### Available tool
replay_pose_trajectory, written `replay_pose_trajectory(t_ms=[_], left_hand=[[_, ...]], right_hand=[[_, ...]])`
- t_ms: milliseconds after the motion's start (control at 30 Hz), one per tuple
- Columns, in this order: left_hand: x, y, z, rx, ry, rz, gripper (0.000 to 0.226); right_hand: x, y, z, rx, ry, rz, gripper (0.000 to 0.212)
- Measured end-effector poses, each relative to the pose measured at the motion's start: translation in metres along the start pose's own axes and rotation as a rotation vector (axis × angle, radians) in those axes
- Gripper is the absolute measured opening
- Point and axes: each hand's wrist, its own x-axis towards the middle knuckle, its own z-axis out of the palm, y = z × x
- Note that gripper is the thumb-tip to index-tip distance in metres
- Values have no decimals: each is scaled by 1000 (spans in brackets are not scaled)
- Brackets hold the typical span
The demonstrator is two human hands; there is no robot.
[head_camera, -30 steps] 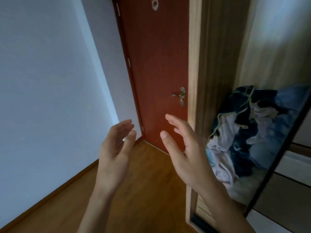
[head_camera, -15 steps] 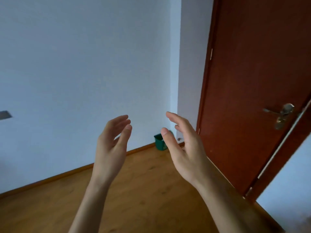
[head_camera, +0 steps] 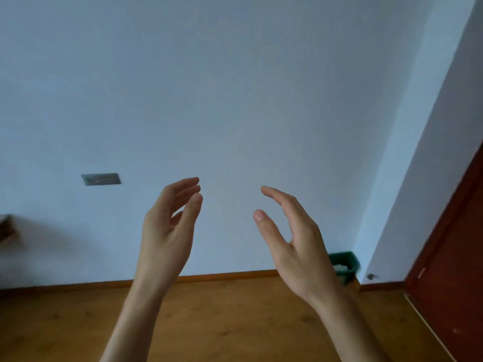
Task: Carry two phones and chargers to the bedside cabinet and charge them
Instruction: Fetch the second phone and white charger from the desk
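Note:
My left hand (head_camera: 168, 231) and my right hand (head_camera: 292, 241) are raised in front of me, palms facing each other, fingers loosely curved and apart. Neither hand holds anything. No phone, charger or bedside cabinet shows in the head view. A grey wall socket plate (head_camera: 101, 179) sits on the white wall to the left of my left hand.
A white wall (head_camera: 235, 87) fills most of the view above a wooden floor (head_camera: 222, 322). A small green bin (head_camera: 345, 265) stands in the corner behind my right hand. A red-brown door (head_camera: 454, 270) is at the right edge. A brown object (head_camera: 6, 228) pokes in at the left edge.
My view has swung left: the wardrobe with clothes left the frame, the door slid to the right edge, and the wall socket came into sight. Both hands stay raised and empty.

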Motion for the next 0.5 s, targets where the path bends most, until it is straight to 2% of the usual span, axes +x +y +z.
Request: replay_pose_trajectory(t_ms=[500], left_hand=[[186,-149,-132,230,303,-37,27]], right_hand=[[230,49,246,196,-322,-188,43]])
